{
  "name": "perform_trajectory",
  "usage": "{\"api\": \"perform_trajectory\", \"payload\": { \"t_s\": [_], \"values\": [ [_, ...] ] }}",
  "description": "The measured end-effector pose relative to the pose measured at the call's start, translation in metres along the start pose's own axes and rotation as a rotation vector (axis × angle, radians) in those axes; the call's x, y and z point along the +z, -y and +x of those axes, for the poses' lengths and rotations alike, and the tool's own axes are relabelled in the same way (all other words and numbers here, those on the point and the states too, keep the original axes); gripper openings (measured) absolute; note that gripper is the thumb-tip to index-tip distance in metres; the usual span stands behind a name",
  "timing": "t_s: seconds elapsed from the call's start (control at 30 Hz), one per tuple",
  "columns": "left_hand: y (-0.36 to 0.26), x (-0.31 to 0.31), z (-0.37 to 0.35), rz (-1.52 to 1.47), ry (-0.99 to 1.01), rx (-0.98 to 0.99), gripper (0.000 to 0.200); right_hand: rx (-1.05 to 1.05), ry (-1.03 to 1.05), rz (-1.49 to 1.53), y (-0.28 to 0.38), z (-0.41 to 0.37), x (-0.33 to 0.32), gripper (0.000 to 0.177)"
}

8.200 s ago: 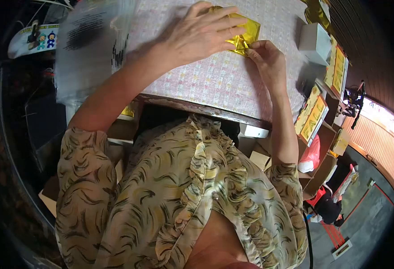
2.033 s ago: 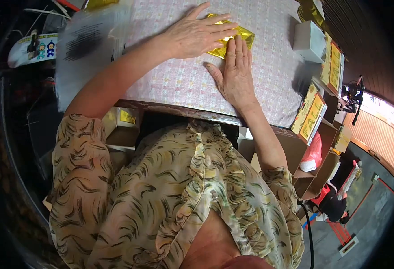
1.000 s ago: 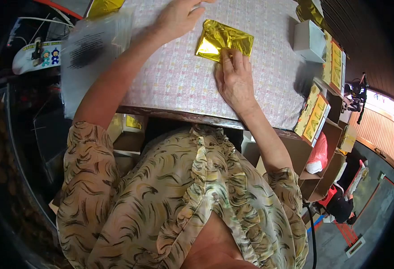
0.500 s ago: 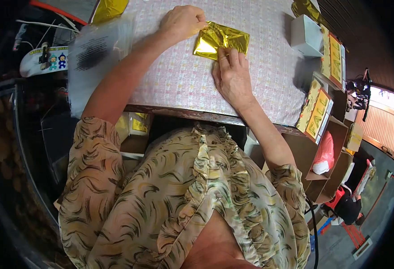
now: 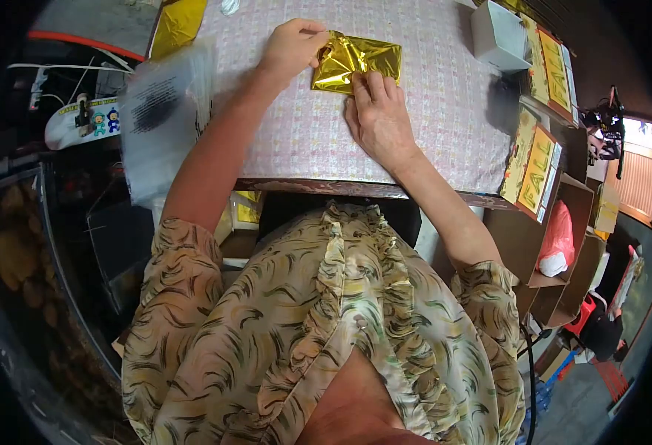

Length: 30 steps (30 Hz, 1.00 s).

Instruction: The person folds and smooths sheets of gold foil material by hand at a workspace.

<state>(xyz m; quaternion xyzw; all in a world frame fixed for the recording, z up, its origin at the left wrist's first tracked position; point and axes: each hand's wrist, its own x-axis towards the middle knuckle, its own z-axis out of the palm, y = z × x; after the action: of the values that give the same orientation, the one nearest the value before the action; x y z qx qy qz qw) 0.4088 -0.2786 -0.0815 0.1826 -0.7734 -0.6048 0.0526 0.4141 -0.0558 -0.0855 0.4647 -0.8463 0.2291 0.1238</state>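
A shiny gold foil sheet (image 5: 370,59), folded into a flat, wrinkled rectangle, lies on the patterned tablecloth (image 5: 296,137). At its upper left corner my left hand (image 5: 290,52) is closed in a pinch, thumb and fingertips on the foil. From below, my right hand (image 5: 382,119) reaches over the foil's lower edge. Its fingers rest on top of the foil, slightly apart, and the thumb sits beside the sheet on the cloth. Whether anything is wrapped inside the foil cannot be seen.
Clear plastic sleeves (image 5: 166,111) overhang the table's left side, near more gold foil (image 5: 180,30). On the right stand a white box (image 5: 498,41) and cartons marked FALL (image 5: 537,174). Below them, an open cardboard box (image 5: 515,241) stands near a pink bag (image 5: 557,230).
My left hand's fingers have come further over the foil's left corner, which looks more squared. My right hand stays on the lower edge. The whole view has shifted and turned slightly.
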Motion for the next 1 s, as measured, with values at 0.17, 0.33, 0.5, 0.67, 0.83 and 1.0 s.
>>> {"api": "perform_trajectory", "payload": {
  "t_s": [0.17,0.33,0.5,0.67,0.83,1.0],
  "values": [
    [0.008,0.012,-0.004,-0.105,-0.176,-0.063,0.030,-0.005,0.009,-0.001,0.000,0.000,0.000,0.042],
    [0.024,0.024,0.001,-0.138,-0.207,-0.020,0.030,-0.010,0.012,-0.015,0.001,0.000,-0.002,0.042],
    [0.001,0.031,-0.010,-0.055,-0.195,-0.099,0.032,-0.013,0.009,-0.010,0.000,0.000,-0.001,0.041],
    [0.003,0.032,-0.003,0.045,-0.135,-0.105,0.034,-0.016,-0.007,-0.026,-0.001,-0.001,0.002,0.040],
    [0.000,0.029,0.000,0.119,-0.111,-0.062,0.035,-0.013,-0.004,-0.019,-0.001,-0.001,0.001,0.040],
    [-0.014,0.012,0.007,0.388,-0.018,-0.100,0.038,-0.009,0.018,-0.023,0.000,-0.001,0.000,0.041]
  ]
}}
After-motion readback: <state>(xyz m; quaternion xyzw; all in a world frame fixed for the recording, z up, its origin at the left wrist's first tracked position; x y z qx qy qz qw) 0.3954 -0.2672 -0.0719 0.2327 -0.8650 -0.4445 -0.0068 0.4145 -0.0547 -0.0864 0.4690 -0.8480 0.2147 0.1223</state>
